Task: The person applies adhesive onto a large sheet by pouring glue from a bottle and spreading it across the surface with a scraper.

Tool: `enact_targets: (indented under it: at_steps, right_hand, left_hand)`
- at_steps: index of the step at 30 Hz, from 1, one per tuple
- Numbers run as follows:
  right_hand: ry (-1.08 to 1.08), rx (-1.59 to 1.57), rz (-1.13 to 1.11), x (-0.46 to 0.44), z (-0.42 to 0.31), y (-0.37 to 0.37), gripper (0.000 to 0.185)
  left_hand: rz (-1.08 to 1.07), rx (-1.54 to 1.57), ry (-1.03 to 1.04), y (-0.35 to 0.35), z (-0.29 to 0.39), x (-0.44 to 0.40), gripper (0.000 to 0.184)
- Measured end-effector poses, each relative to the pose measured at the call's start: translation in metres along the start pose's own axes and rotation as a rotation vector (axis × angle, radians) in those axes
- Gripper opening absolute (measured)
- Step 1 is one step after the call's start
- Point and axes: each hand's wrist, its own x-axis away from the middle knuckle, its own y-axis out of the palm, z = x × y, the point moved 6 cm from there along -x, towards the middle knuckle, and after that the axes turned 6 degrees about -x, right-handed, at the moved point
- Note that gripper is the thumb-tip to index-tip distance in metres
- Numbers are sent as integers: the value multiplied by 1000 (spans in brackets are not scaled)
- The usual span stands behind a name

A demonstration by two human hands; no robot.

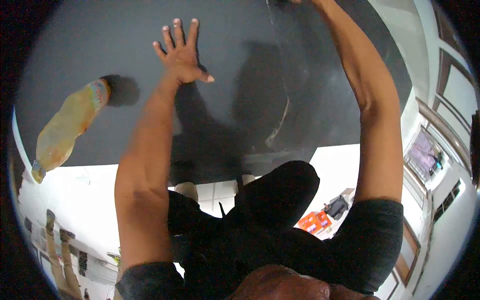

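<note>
My left hand [182, 57] lies flat on the dark tabletop [225, 25], palm down, with fingers spread and nothing held. To its left is a clear plastic bottle [70, 125] of yellowish liquid, with a label near its base and a yellowish cap. The bottle is apart from the hand and seems to stand upright, stretched by the lens. My right arm reaches to the top edge, where only a bit of my right hand [305, 1] shows. A dark thing [285, 2] is beside it, cut off by the frame; whether the hand holds it I cannot tell.
A pale streak [282, 117] runs down the tabletop. Beyond the near edge are my dark-clothed legs [270, 195] and a white floor. An orange box [315, 222] and a dark object [337, 206] lie lower right. Another person's legs [62, 260] show at lower left.
</note>
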Motion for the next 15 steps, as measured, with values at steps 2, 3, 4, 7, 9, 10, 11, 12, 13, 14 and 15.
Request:
enact_targets:
  at_steps: [2,3,4,7,9,10,11,12,13,14,15]
  right_hand:
    - [93,-155,-149,58,-24,17,38]
    - [158,-116,-226,90,-43,21,38]
    - [1,-109,-71,104,-19,61,35]
    - [169,6,-215,156,-31,129,57]
    - [166,0,-214,208,-67,141,56]
    - [144,-4,-219,231,-82,149,55]
    - [156,-2,-210,251,-88,160,55]
    - [183,-1,-259,272,-94,175,56]
    - [205,-1,-308,291,-99,190,57]
    - [211,0,-295,308,-103,200,57]
    - [199,-35,-269,328,-110,211,58]
  left_hand:
    - [58,-59,-14,1,-1,-1,159]
    - [82,-74,-13,3,-2,-3,158]
    - [83,-70,4,8,-6,-6,158]
    - [121,-129,7,8,-5,-8,152]
    - [258,-88,96,16,-8,-6,157]
    - [392,-44,165,16,-13,-6,162]
    - [399,-45,179,20,-15,-8,162]
    - [416,-79,182,22,-16,-10,157]
    - [433,-115,182,23,-18,-8,153]
    - [443,-120,190,25,-21,-5,153]
    - [430,-77,209,28,-22,3,145]
